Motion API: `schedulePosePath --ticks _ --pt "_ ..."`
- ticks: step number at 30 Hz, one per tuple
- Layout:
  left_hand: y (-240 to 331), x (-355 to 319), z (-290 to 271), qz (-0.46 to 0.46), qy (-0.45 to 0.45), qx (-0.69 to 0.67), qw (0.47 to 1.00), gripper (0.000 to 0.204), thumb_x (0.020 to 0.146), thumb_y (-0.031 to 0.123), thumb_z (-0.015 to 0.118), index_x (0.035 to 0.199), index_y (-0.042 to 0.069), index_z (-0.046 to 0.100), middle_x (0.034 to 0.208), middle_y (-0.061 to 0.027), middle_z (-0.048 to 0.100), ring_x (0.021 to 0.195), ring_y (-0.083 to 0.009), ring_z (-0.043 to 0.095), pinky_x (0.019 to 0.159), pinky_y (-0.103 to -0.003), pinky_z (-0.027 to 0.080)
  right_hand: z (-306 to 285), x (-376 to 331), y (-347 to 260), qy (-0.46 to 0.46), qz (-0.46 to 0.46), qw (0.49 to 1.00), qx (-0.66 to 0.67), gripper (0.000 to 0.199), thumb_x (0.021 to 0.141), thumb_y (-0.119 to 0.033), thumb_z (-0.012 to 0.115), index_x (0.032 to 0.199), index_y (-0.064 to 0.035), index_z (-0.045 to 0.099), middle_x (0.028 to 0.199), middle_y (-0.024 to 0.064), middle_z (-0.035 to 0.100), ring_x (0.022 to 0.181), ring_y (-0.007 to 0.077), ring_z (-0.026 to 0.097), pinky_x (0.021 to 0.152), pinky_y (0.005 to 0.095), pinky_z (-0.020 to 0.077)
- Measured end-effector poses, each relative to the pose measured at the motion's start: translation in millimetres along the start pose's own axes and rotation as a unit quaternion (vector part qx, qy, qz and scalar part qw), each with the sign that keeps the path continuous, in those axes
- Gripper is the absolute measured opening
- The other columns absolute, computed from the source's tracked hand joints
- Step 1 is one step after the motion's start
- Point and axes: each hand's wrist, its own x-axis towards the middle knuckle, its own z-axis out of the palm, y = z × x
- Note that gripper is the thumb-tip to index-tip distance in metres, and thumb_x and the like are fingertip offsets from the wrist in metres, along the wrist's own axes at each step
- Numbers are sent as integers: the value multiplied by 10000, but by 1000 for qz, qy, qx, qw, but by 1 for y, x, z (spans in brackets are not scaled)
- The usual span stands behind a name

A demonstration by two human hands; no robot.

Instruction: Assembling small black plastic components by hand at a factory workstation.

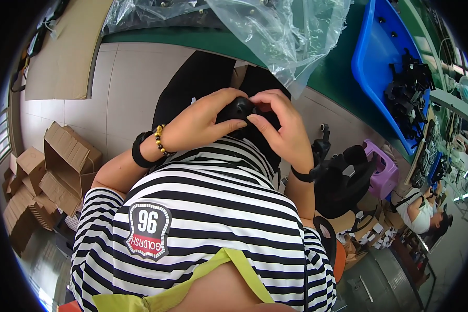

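Above my lap, a small glossy black rounded part [239,107] sits between my two hands; its exact kind cannot be made out. My left hand [205,117] is closed round it, the fingers over the far side and the thumb along the near side. From the other side my right hand [284,124] grips it, thumb and bent forefinger at its right edge. Dark trousers behind make the part's outline hard to follow, and my fingers cover much of it.
Clear plastic bags [291,36] hang over the edge of the green table [338,86] ahead. A blue tray [366,62] of black parts stands at right, near a purple stool [383,171]. Cardboard boxes [62,161] are stacked at left. Another person [418,216] sits far right.
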Motion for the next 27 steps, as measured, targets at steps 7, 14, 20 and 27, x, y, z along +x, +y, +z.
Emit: schedulePosePath --ticks 7,14,20,27 --pt "5 -1 -2 59 -7 62 996 472 900 118 742 1319 -4 562 1224 -175 637 1109 -329 646 966 -379 504 -3 -3 -5 -19 20 999 -19 319 917 -136 764 1163 -2 612 1023 105 635 949 225 667 840 332 531" --pt "2 0 2 69 -15 61 996 459 895 136 748 1294 -6 572 1206 -184 637 1109 -346 632 961 -403 502 5 -4 -12 -21 56 995 -77 324 927 -131 746 1188 4 610 1047 117 633 975 246 669 856 346 530" --pt "3 0 4 39 -11 67 997 459 901 145 745 1301 1 573 1211 -193 636 1143 -355 616 979 -412 495 3 -4 -5 -23 2 999 -46 306 946 -141 720 1191 4 610 1032 122 628 950 258 664 842 353 529" --pt "5 3 -1 34 1 70 997 453 907 157 741 1300 4 576 1212 -195 637 1149 -361 611 982 -415 492 -3 -1 -6 -23 3 1000 -16 289 957 -140 705 1191 3 617 1015 132 622 939 275 652 833 344 520"
